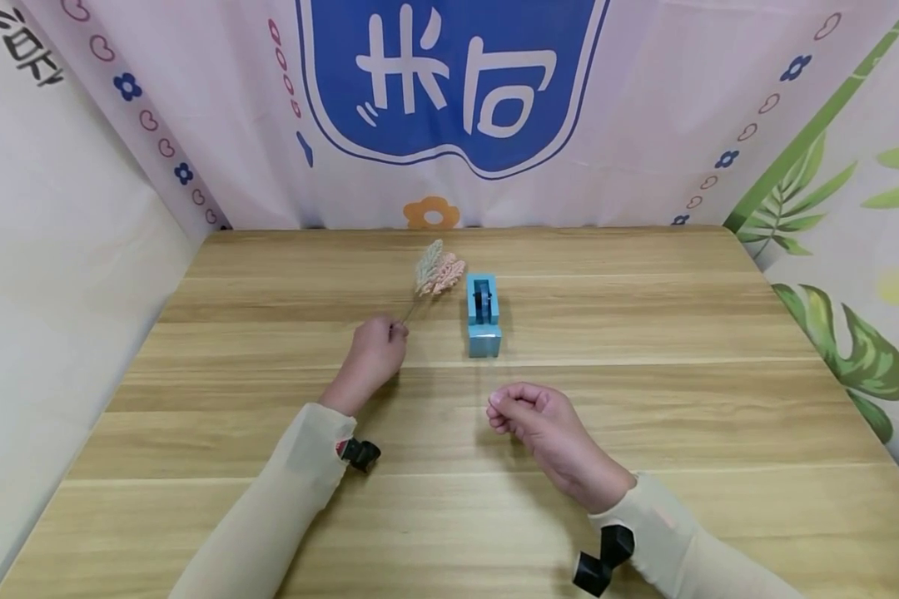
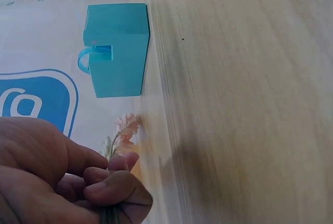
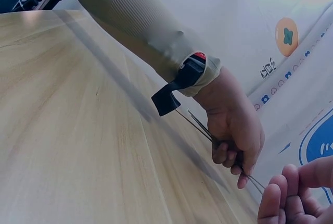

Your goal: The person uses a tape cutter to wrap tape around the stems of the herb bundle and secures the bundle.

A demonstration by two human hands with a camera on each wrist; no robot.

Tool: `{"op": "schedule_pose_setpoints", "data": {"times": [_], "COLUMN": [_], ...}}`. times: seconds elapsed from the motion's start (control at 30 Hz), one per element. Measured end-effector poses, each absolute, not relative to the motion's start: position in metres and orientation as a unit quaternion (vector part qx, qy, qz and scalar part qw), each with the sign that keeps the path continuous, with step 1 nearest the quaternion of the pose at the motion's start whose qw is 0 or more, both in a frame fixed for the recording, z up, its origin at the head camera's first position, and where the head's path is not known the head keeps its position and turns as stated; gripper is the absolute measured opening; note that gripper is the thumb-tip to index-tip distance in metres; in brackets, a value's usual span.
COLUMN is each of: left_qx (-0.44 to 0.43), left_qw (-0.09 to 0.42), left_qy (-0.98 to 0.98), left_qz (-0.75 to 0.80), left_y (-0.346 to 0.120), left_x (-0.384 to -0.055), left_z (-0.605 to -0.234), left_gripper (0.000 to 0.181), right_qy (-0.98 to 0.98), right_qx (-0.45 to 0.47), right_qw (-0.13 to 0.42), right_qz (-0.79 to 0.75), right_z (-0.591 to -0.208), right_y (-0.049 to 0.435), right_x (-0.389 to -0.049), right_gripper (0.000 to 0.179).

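Note:
My left hand (image 1: 378, 349) grips the thin stems (image 3: 202, 129) of a small bunch of crocheted flowers (image 1: 442, 273), pale pink and pale green. The flower heads point away over the table, and the stem ends stick out behind the hand in the right wrist view. Just right of the flowers stands a blue tape dispenser (image 1: 484, 337) with a roll in its slot. In front of it my right hand (image 1: 550, 433) has thumb and forefinger pinched together, with a faint clear strip of tape running from the dispenser toward the fingertips.
The wooden table (image 1: 644, 349) reaches back to a printed cloth (image 1: 667, 100) with a blue sign. White cloth walls with leaf prints stand at the sides. A small black camera (image 1: 361, 454) is strapped at the left wrist, another (image 1: 605, 559) at the right.

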State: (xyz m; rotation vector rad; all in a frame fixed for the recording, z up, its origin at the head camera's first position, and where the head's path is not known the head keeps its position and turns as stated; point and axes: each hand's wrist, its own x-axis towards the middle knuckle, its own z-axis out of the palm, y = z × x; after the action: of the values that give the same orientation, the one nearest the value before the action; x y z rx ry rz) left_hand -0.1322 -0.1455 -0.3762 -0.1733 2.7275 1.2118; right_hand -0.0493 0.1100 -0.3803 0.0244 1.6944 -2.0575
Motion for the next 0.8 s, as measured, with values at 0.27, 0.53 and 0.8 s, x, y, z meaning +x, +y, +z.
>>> {"op": "schedule_pose_setpoints", "data": {"times": [0.27,0.53,0.8], "left_qx": [-0.033,-0.011,-0.003], "left_qw": [0.033,-0.007,-0.001], "left_qy": [0.910,0.903,0.892], "left_qz": [0.413,0.430,0.451], "left_y": [-0.151,-0.160,-0.175], "left_x": [-0.122,-0.103,-0.082], "left_z": [-0.370,-0.359,-0.351], "left_gripper": [0.034,0.030,0.028], "right_qy": [0.623,0.627,0.627], "right_qx": [0.017,0.017,0.012], "right_qw": [0.236,0.240,0.233], "right_qz": [-0.746,-0.741,-0.743], "right_z": [-0.379,-0.380,-0.378], "right_y": [0.110,0.110,0.111], "right_x": [-0.050,-0.051,-0.051], "right_gripper": [0.009,0.009,0.009]}}
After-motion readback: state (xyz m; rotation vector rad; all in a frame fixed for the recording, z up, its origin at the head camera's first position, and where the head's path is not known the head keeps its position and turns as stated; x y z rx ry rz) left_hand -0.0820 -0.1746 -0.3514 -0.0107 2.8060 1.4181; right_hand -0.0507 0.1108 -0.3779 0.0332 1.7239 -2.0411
